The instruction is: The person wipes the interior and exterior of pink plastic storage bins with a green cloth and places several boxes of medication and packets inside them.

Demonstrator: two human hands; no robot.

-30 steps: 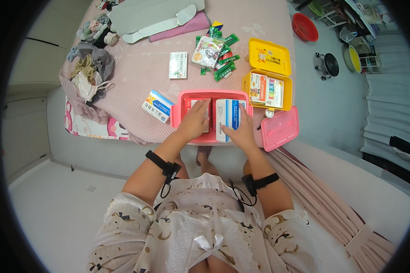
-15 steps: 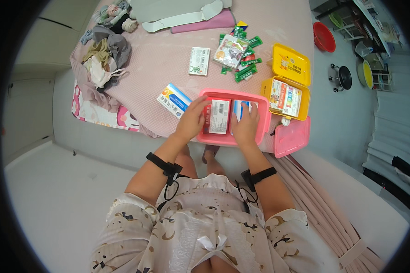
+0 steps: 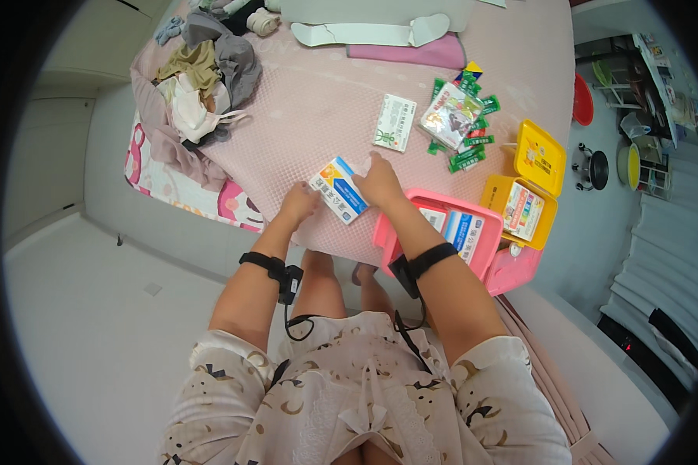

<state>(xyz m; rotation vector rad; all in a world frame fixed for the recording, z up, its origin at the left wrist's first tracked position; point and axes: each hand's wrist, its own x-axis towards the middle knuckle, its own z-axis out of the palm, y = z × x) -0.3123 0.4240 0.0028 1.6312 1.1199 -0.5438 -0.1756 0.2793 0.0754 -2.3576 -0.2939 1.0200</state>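
A white, blue and orange medicine box (image 3: 337, 188) lies at a slant between my two hands, just left of the pink bin. At its left end are the curled fingers of my left hand (image 3: 298, 204). My right hand (image 3: 381, 183) grips its right end, thumb against the edge and index finger sticking out past the corner. Inside the pink bin (image 3: 381, 232) are another blue and white medicine box (image 3: 464, 234) and a red and white box (image 3: 433, 217), the latter partly hidden by my right forearm.
Beyond my hands lie a white and green box (image 3: 395, 122) and a clear-wrapped pack (image 3: 450, 115) on green sachets (image 3: 467, 159). An open yellow container (image 3: 495, 191) holding boxes stands right of the bin, near a pink lid (image 3: 516, 267). Clothes (image 3: 198, 85) are heaped at left.
My right hand has left the pink bin and moved left to the blue and orange box. The blue and white box it was handling now rests in the bin. My view has shifted left.
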